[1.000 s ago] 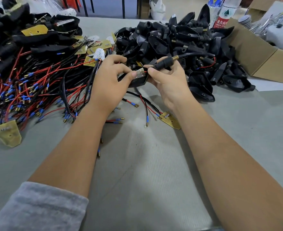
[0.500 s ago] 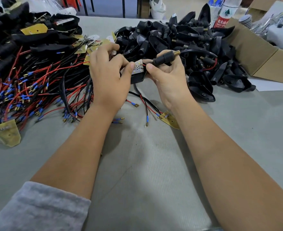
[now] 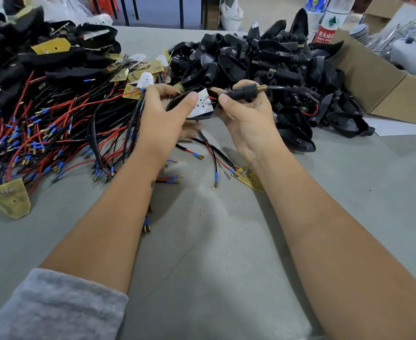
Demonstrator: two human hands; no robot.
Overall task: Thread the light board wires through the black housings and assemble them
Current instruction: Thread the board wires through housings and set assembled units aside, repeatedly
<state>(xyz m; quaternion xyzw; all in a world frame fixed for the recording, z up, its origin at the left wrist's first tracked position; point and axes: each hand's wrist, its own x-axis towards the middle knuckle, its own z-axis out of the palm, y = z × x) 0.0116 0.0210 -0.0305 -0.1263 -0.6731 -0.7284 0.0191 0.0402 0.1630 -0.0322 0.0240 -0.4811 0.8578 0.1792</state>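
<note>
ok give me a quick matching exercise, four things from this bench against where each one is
Things:
1. white light board
2. pile of black housings
3. cardboard box
4. red and black wires

Places:
A. far right of the table
B. heaped at the left
C. held between both hands
D. middle back, behind the hands

Pairs: 1-C, 2-D, 3-A, 4-B

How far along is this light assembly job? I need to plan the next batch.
Done: black units with boards fitted lie in a heap at far left. In hand: the left hand and right hand hold one housing with a white light board seated in it, its wire running out through the stem. Left: a big pile of empty housings and many loose wired boards.
</note>
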